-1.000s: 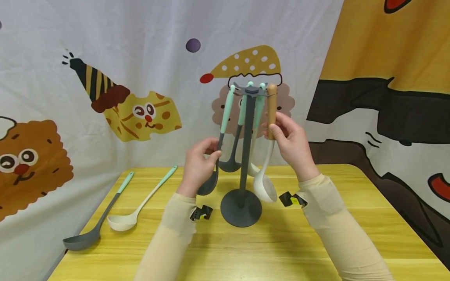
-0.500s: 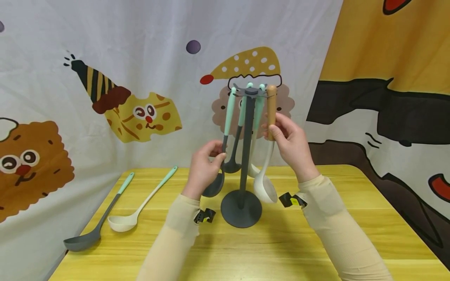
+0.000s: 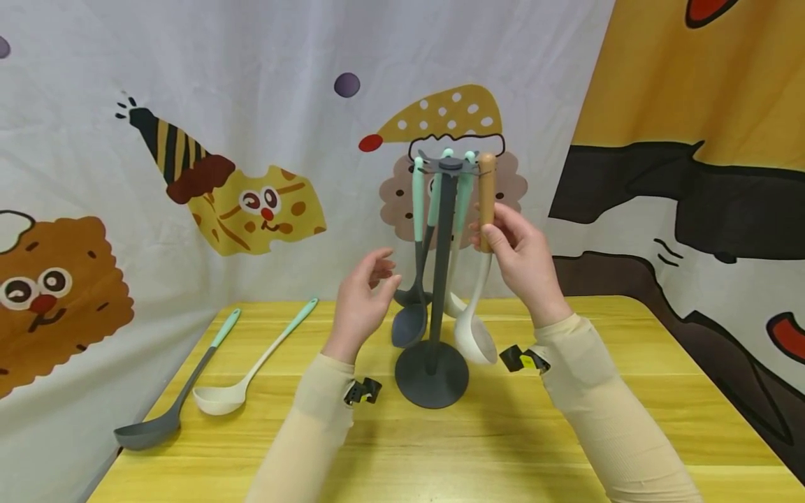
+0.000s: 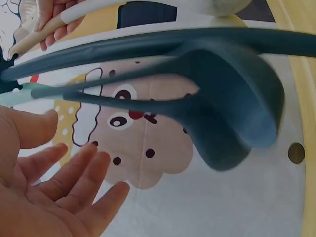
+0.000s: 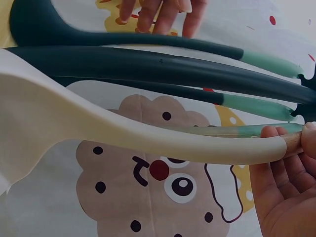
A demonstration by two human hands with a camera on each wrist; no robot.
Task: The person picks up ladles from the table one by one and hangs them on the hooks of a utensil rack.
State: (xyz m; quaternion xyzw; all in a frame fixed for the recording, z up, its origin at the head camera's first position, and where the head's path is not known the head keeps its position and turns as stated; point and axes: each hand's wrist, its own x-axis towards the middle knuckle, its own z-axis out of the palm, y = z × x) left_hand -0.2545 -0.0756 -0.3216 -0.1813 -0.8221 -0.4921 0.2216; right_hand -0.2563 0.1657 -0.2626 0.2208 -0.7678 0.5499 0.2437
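A dark grey utensil stand with a round base stands on the table, ladles hanging from its top. My right hand pinches the wooden handle of a white ladle on the stand's right side. In the right wrist view, thumb and fingers meet on that wooden handle. My left hand is beside the stand, fingers loosely bent and holding nothing. Just right of it hangs a grey ladle with a mint handle. Behind are another grey ladle and a mint-handled white one, partly hidden.
On the table's left lie a grey ladle and a white ladle, both with mint handles. A printed cloth hangs behind the wooden table.
My left hand has let go of the near grey ladle, which has swung right toward the pole. My right hand stays on the wooden handle.
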